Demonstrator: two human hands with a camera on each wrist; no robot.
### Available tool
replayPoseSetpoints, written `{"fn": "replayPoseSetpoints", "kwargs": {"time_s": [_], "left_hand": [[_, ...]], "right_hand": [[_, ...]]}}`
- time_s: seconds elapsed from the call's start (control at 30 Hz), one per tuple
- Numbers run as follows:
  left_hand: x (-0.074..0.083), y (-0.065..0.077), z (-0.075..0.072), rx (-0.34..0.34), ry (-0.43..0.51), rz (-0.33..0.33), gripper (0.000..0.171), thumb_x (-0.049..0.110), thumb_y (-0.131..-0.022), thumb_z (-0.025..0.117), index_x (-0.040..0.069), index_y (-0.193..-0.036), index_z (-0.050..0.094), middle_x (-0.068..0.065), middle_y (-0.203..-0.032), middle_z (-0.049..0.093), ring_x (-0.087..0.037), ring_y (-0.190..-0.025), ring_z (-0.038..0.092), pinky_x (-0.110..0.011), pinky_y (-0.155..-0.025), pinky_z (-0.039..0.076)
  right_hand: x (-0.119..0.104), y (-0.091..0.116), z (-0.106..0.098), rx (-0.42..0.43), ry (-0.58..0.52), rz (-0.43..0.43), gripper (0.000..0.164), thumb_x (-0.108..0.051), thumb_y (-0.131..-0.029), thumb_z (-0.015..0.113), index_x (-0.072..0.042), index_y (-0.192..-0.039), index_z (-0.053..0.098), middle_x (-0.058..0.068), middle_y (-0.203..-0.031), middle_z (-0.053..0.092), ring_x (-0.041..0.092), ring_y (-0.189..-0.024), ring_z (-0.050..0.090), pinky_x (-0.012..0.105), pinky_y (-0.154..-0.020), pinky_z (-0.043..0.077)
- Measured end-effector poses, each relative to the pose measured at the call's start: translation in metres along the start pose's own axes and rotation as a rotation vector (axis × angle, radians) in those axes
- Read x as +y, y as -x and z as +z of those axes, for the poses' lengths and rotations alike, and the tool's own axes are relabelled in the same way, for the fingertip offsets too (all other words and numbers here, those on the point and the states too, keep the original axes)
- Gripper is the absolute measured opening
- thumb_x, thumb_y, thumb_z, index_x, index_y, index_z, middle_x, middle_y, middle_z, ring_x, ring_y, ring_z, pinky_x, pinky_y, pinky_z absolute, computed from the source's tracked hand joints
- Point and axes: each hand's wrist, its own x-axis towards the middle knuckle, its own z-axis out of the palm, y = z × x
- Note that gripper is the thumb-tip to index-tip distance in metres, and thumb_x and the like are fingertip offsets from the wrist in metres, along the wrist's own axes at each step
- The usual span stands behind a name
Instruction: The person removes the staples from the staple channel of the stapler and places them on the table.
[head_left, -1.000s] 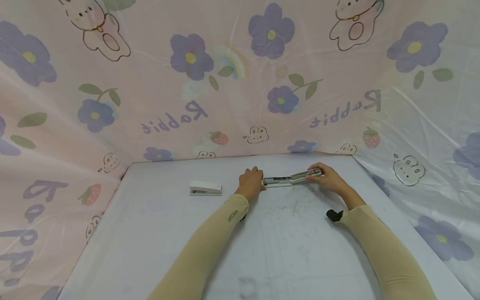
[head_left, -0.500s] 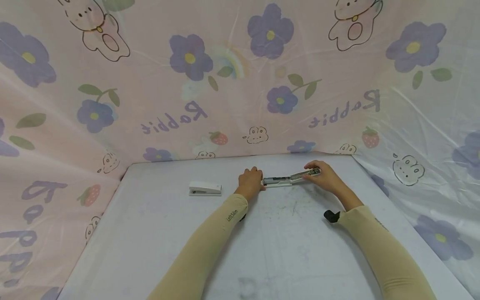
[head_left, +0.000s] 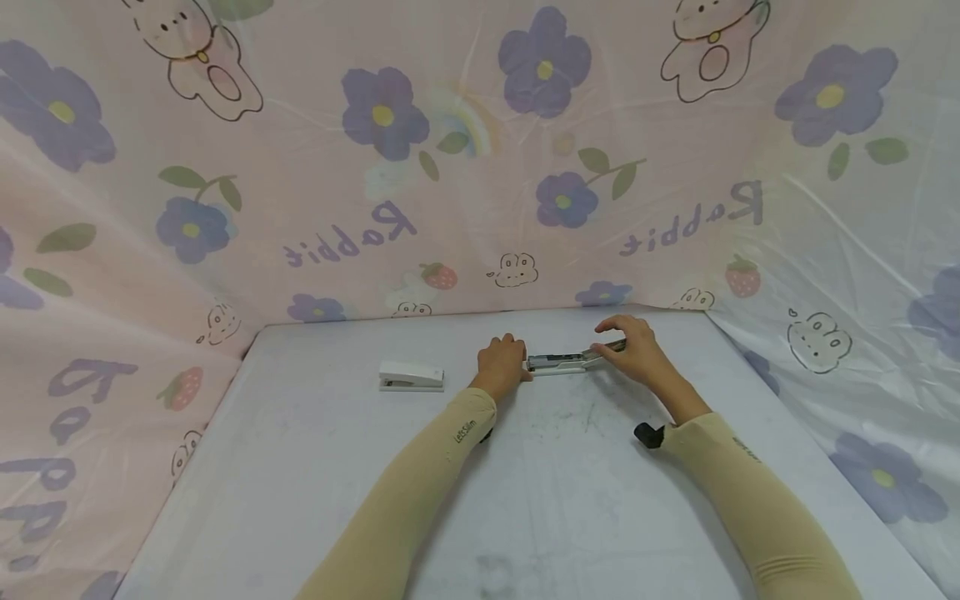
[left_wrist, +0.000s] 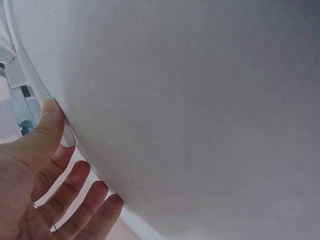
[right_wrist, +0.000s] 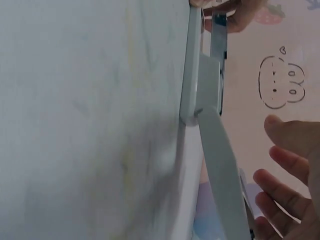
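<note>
A long white and grey stapler [head_left: 555,362] sits on the pale, flat surface [head_left: 300,467], its top part folded back to the right. The left hand [head_left: 501,367] pinches its left end with thumb and finger. The right hand [head_left: 633,350] is just beside the folded top, its grip wide, fingers spread. A small white stapler [head_left: 411,376] sits left of the left hand.
</note>
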Motion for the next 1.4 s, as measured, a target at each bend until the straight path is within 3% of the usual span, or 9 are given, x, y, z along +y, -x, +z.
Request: {"fn": "replayPoseSetpoints", "kwargs": {"time_s": [0.37,0.57,0.73,1.07,1.4], "left_hand": [[0.0,0.004,-0.001,0.018,-0.007,0.009,0.039,0.041,-0.092,0.085,0.016,-0.119,0.072,-0.002,-0.122,0.066,-0.023,-0.112,0.062,-0.041,-0.089,0.06],[-0.002,-0.001,0.003,0.005,-0.011,0.013,0.039,0.044,-0.091,0.086,0.018,-0.117,0.071,-0.001,-0.122,0.065,-0.023,-0.113,0.062,-0.044,-0.09,0.06],[-0.001,0.002,0.001,0.009,-0.024,0.013,0.036,0.042,-0.092,0.086,0.019,-0.115,0.071,-0.001,-0.121,0.065,-0.023,-0.113,0.062,-0.044,-0.091,0.06],[0.002,0.01,-0.007,0.02,-0.021,0.007,0.035,0.041,-0.092,0.085,0.019,-0.114,0.071,0.0,-0.121,0.065,-0.022,-0.111,0.061,-0.042,-0.089,0.059],[0.002,0.008,-0.006,0.031,-0.032,0.009,0.036,0.042,-0.091,0.086,0.019,-0.114,0.071,0.0,-0.121,0.065,-0.022,-0.111,0.062,-0.042,-0.089,0.06]], "right_hand": [[-0.017,-0.002,0.026,-0.054,0.009,-0.01,0.038,-0.023,-0.099,0.081,-0.004,-0.131,0.072,0.021,-0.136,0.066,0.045,-0.132,0.053,0.068,-0.114,0.037],[-0.025,-0.002,0.038,-0.045,-0.023,-0.046,0.035,-0.019,-0.097,0.083,-0.002,-0.126,0.073,0.018,-0.126,0.069,0.04,-0.117,0.06,0.061,-0.102,0.047],[-0.03,-0.004,0.048,-0.051,-0.044,-0.102,0.027,-0.014,-0.095,0.084,-0.001,-0.117,0.076,0.016,-0.114,0.071,0.037,-0.107,0.062,0.055,-0.095,0.053],[-0.037,-0.005,0.056,-0.086,-0.032,-0.092,0.014,-0.015,-0.096,0.084,-0.008,-0.107,0.08,0.009,-0.107,0.071,0.029,-0.101,0.063,0.05,-0.094,0.054],[-0.043,-0.003,0.06,-0.086,-0.003,-0.041,0.016,-0.019,-0.097,0.083,-0.01,-0.11,0.082,0.011,-0.111,0.065,0.029,-0.098,0.06,0.052,-0.09,0.052]]}}
